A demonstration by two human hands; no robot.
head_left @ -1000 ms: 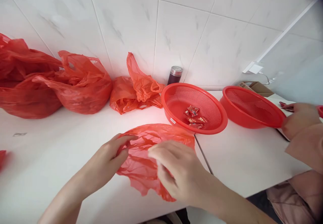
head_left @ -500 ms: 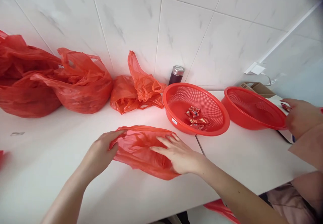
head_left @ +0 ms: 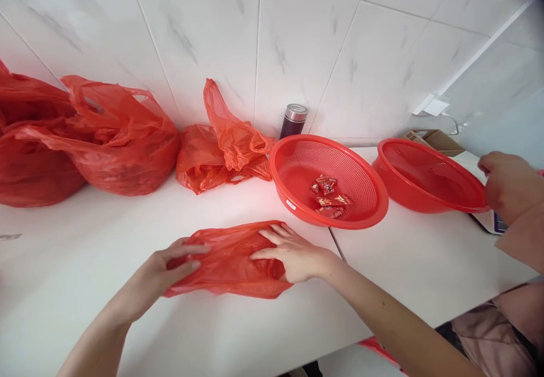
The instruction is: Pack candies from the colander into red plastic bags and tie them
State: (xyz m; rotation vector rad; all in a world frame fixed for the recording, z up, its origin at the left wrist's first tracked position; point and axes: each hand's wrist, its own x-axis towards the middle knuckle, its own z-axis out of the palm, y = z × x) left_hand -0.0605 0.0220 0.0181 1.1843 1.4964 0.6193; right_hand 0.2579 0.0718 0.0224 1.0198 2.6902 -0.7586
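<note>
A flattened red plastic bag (head_left: 229, 258) lies on the white counter (head_left: 127, 314) in front of me. My left hand (head_left: 164, 266) pinches its left end, thumb on top and fingers curled round the edge. My right hand (head_left: 293, 252) rests on the bag's right part with fingers spread flat, pressing it down. Just beyond my right hand stands a red perforated basket (head_left: 365, 207) with several small red-wrapped candies (head_left: 329, 198) inside.
Two bulging red bags (head_left: 106, 139) and a crumpled one (head_left: 221, 147) sit against the tiled wall. A dark flask (head_left: 293, 121) stands behind the basket. Another person's hand (head_left: 508, 187) holds the rim of a second red basket (head_left: 425, 178) at right; a cardboard box (head_left: 433, 140) lies behind.
The bag has gone from lifted and bunched between my hands to lying flat on the counter. My right hand has spread out on it. The other person's hand has moved to the second basket's rim.
</note>
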